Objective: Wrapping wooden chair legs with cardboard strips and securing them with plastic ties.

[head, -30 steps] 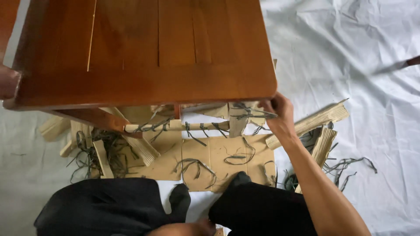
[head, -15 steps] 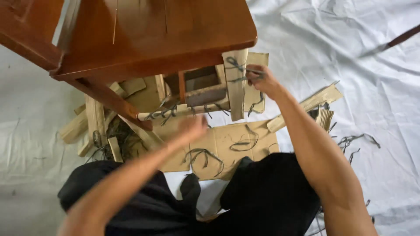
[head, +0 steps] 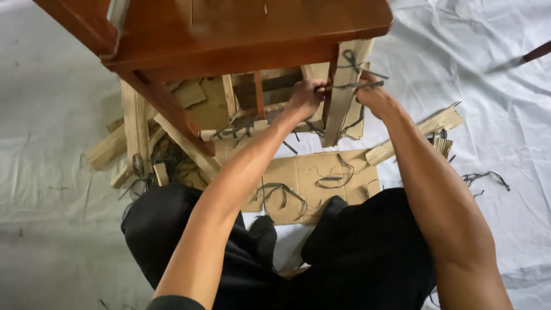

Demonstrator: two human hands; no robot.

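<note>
While both hands meet at upper centre, left hand (head: 305,96) and right hand (head: 374,96) each clamp the dark strap (head: 351,86), tensioning it against the cardboard-wrapped leg (head: 340,115).

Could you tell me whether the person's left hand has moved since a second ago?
Yes. The left hand, out of view then, has reached up under the brown wooden table to the cardboard-wrapped leg.

Dark green strap (head: 357,85) taut across a cardboard-wrapped wooden leg (head: 342,97), upright beneath the brown tabletop
</note>
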